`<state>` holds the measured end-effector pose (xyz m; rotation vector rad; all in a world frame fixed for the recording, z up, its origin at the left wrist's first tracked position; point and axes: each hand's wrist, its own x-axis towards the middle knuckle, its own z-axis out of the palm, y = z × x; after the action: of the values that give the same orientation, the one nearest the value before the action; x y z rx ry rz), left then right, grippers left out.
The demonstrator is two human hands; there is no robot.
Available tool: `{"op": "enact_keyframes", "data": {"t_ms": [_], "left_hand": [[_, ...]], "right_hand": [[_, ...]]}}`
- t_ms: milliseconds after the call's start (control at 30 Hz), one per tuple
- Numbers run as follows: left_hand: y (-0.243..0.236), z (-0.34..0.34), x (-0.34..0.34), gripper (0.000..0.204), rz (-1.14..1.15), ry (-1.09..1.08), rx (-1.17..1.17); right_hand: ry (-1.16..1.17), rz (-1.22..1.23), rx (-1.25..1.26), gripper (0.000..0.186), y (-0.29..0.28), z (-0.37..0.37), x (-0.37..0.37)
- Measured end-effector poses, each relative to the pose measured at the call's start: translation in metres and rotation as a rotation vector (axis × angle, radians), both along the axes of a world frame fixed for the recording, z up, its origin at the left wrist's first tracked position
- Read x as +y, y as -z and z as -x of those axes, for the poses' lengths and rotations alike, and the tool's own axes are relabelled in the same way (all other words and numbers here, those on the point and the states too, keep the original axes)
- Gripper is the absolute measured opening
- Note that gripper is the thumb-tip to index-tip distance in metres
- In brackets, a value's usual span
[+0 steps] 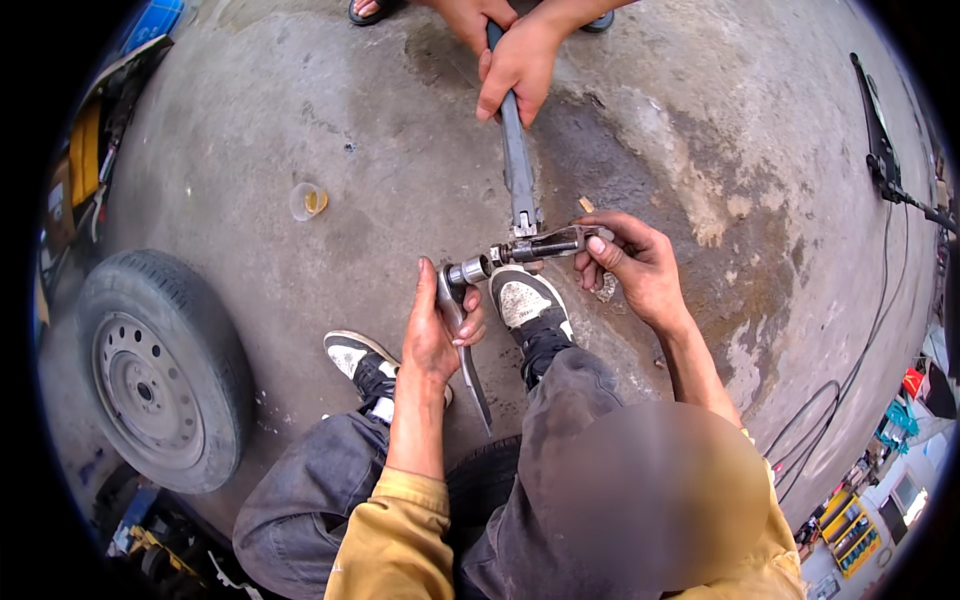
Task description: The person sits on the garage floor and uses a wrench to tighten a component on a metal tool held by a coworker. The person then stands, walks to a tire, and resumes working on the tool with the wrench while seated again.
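My left hand (pixel 437 335) grips a grey wrench (pixel 476 388) whose head sits on a round metal end piece (pixel 470 270). My right hand (pixel 638 268) holds the other side of the same greasy metal joint (pixel 552 242). A long dark shaft (pixel 515 150) runs from this joint toward the top of the view. Another person's two hands (pixel 515 65) hold the shaft's far end. My black and white shoe (pixel 528 300) rests directly under the joint. My other shoe (pixel 352 353) lies to its left.
A wheel with its tyre (pixel 160 370) lies on the concrete floor (pixel 330 120) at the left. A small clear cup (pixel 307 201) stands beyond it. Black cables (pixel 850 380) and a black stand (pixel 880 140) are at the right; yellow racks (pixel 850 525) sit lower right.
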<state>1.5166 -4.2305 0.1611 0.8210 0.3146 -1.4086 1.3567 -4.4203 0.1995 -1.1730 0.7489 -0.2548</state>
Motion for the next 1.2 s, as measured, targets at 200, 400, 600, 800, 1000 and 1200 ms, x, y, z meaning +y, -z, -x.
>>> {"op": "enact_keyframes", "data": {"t_ms": [200, 400, 600, 800, 1000, 1200], "left_hand": [[-0.014, -0.006, 0.003, 0.039, 0.001, -0.048, 0.043], [-0.052, -0.012, -0.004, 0.046, -0.186, 0.461, -0.583], [-0.085, 0.000, -0.014, 0.032, -0.242, 0.486, -0.917], [-0.098, 0.009, -0.023, 0.021, -0.121, 0.014, -0.661], [-0.124, 0.015, -0.039, 0.017, 0.002, 0.028, -0.806], [-0.136, -0.001, -0.044, 0.020, 0.055, 0.215, -1.109]], "right_hand": [[0.099, -0.238, -0.066, 0.031, -0.006, 0.004, 0.012], [0.111, -0.446, -0.274, 0.034, -0.024, -0.005, 0.078], [-0.002, 0.009, -0.050, 0.031, -0.023, -0.025, 0.084], [0.178, 0.203, -0.266, 0.049, -0.028, -0.028, 0.099], [-0.232, 0.150, -0.208, 0.050, -0.013, -0.041, 0.121], [0.126, -0.078, -0.402, 0.010, 0.002, -0.023, 0.114]]}}
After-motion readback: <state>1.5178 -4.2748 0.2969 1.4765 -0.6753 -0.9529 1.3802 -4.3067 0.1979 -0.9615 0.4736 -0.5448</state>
